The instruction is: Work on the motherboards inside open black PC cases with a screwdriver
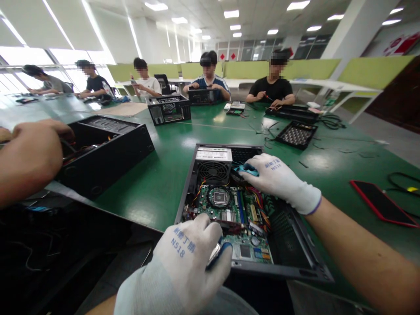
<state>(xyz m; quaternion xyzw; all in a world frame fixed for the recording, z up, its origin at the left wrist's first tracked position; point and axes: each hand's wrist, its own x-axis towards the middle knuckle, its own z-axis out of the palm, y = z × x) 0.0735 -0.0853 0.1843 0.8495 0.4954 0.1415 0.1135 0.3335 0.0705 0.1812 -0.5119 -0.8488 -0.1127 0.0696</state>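
An open computer case point(282, 270) lies on the green table's near edge, its inside facing up. It holds a power supply with a fan point(214, 170) and a green motherboard point(244, 245) with a bare processor socket point(220, 198). My left hand point(193, 258), in a white glove, is closed at the near left edge of the case; a shiny metal item shows partly between thumb and fingers, too hidden to name. My right hand point(274, 179), also gloved, is bent over the far part of the case beside the power supply, its fingertips around something largely hidden.
Another person's arm point(33, 153) reaches into a black case point(114, 162) at the left. A smaller case point(169, 109) stands farther back. A drive cage point(297, 134), cables and a red-edged phone point(382, 202) lie at the right. Several people sit across the table.
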